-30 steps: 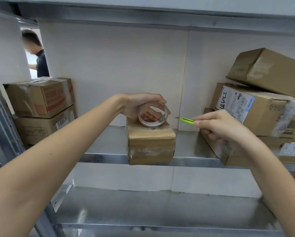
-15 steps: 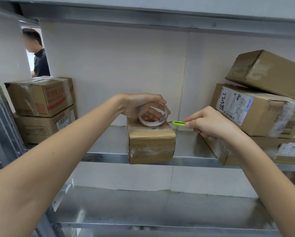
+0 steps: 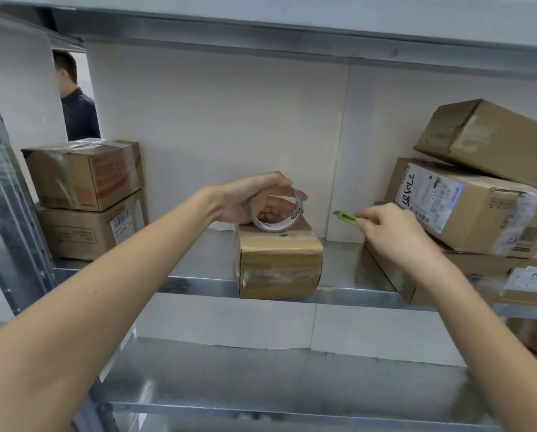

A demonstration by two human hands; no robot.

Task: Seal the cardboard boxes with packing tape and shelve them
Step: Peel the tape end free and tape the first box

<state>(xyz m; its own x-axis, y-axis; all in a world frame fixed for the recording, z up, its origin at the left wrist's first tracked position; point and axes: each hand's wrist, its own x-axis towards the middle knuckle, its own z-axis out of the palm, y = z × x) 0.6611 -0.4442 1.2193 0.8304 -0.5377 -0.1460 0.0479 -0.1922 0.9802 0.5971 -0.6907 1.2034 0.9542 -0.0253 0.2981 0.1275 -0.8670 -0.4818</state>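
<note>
Galvanized metal shelf (image 3: 198, 285), small brown taped cardboard box (image 3: 279, 266) at front edge, left hand (image 3: 245, 198) gripping clear tape roll (image 3: 276, 210) atop it, right hand (image 3: 394, 235) pinching green utility knife (image 3: 348, 217) (blade out) beside box.

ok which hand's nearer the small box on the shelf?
Left. The left hand holds the tape roll on top of the small box; the right hand, with the cutter, is off to its right.

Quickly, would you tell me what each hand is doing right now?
Left hand: grips the tape roll on the small box.
Right hand: holds the green utility knife.
</note>
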